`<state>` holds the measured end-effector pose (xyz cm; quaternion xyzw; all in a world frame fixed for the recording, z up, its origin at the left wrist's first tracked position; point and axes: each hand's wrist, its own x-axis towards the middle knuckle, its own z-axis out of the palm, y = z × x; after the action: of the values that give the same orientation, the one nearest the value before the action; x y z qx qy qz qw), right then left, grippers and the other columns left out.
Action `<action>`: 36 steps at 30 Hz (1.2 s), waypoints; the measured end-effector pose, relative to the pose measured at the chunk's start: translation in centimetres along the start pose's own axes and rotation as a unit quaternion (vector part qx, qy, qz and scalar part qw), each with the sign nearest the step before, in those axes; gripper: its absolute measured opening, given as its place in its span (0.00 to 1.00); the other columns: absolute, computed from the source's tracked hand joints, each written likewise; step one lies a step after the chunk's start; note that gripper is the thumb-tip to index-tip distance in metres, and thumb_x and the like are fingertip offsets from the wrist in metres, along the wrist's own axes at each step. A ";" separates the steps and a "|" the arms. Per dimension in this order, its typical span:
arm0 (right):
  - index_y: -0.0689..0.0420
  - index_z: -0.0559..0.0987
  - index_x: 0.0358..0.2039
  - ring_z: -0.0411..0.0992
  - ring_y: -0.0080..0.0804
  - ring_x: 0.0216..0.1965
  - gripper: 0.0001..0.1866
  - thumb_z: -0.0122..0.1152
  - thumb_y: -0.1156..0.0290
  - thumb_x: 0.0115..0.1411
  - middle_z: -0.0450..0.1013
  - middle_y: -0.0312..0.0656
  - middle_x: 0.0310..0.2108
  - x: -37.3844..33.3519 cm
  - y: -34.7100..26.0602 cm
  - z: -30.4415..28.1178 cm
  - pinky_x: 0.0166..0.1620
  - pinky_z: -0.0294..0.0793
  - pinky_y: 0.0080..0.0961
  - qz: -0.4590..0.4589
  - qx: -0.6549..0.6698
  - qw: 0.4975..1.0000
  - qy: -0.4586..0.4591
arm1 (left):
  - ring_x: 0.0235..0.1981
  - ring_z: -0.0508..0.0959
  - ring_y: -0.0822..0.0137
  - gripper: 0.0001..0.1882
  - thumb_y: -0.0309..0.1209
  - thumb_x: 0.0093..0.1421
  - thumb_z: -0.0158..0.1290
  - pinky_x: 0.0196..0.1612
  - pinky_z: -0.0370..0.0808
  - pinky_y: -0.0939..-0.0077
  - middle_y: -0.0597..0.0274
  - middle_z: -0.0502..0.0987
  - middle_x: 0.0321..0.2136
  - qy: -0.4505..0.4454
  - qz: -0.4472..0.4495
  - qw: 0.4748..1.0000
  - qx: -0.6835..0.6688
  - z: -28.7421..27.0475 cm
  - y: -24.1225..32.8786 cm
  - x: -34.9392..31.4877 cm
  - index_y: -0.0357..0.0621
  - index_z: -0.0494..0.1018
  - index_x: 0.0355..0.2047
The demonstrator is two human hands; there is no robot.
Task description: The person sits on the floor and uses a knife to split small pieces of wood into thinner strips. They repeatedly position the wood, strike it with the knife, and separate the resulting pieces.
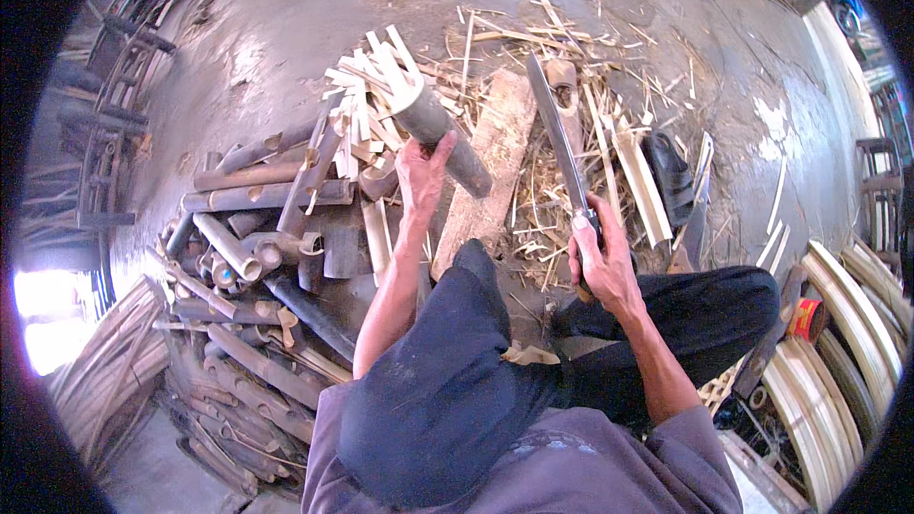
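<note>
My left hand is closed around a dark bamboo tube, tilted over a long pale wooden board. Pale split strips cluster at the tube's far end; whether some stick out of it I cannot tell. In my right hand is a long-bladed knife, gripped by the handle with its blade pointing away from me. The blade is apart from the tube, above the right side of the board. My knees are bent on both sides of the board's near end.
Cut bamboo pieces are heaped on the left. Shavings litter the floor around the board. A notched block, a dark shoe-like object and a red tin lie to the right, with curved bamboo slats near the edge.
</note>
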<state>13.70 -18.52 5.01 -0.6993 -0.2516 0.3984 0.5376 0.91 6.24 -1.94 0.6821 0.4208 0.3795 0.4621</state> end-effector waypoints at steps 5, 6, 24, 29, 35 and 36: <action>0.58 0.60 0.61 0.64 0.18 0.16 0.21 0.42 0.66 0.70 0.64 0.33 0.22 -0.8 -6.0 2.6 0.19 0.65 0.18 -0.037 0.059 0.994 -0.079 | 0.22 0.70 0.75 0.17 0.39 0.56 0.63 0.28 0.69 0.76 0.63 0.76 0.20 -0.025 0.010 0.998 0.058 -0.2 2.3 -1.4 0.35 0.76 0.33; 0.58 0.60 0.61 0.64 0.18 0.16 0.21 0.42 0.65 0.70 0.64 0.33 0.22 -0.6 -6.7 3.2 0.19 0.65 0.18 -0.035 0.074 0.992 -0.095 | 0.21 0.71 0.77 0.15 0.37 0.56 0.63 0.27 0.70 0.76 0.62 0.77 0.20 -0.010 0.023 1.000 -0.003 0.2 2.4 -2.2 0.35 0.77 0.31; 0.52 0.58 0.63 0.63 0.19 0.16 0.24 0.41 0.57 0.71 0.65 0.35 0.25 1.3 -8.4 3.7 0.18 0.67 0.18 0.085 0.132 0.973 -0.168 | 0.28 0.80 0.71 0.11 0.30 0.58 0.60 0.32 0.75 0.75 0.55 0.81 0.27 -0.090 0.063 0.993 0.042 0.6 4.4 -4.8 0.37 0.77 0.39; 0.53 0.59 0.60 0.64 0.20 0.15 0.22 0.38 0.57 0.72 0.64 0.35 0.24 0.0 -8.2 4.8 0.19 0.68 0.19 0.087 0.176 0.969 -0.149 | 0.28 0.81 0.65 0.11 0.31 0.57 0.60 0.32 0.75 0.73 0.51 0.81 0.28 -0.093 0.085 0.987 0.103 0.4 4.1 -5.2 0.37 0.77 0.37; 0.56 0.62 0.58 0.68 0.27 0.21 0.20 0.43 0.62 0.70 0.67 0.42 0.26 0.7 -5.4 4.2 0.28 0.70 0.25 -0.125 -0.118 0.983 -0.070 | 0.19 0.72 0.74 0.11 0.32 0.55 0.62 0.25 0.71 0.73 0.54 0.77 0.19 -0.078 0.106 0.990 0.057 1.4 3.5 -4.7 0.37 0.77 0.32; 0.57 0.63 0.57 0.68 0.29 0.23 0.19 0.44 0.63 0.70 0.67 0.44 0.27 1.0 -4.9 4.1 0.30 0.70 0.27 -0.184 -0.187 0.964 -0.038 | 0.19 0.72 0.74 0.11 0.32 0.55 0.61 0.26 0.72 0.73 0.54 0.77 0.20 -0.087 0.107 0.988 0.067 1.4 3.6 -4.6 0.37 0.77 0.33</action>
<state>11.20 -14.05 8.98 -0.7129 -0.4666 0.2648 0.4516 1.38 0.78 0.48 0.7831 0.3283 0.3372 0.4066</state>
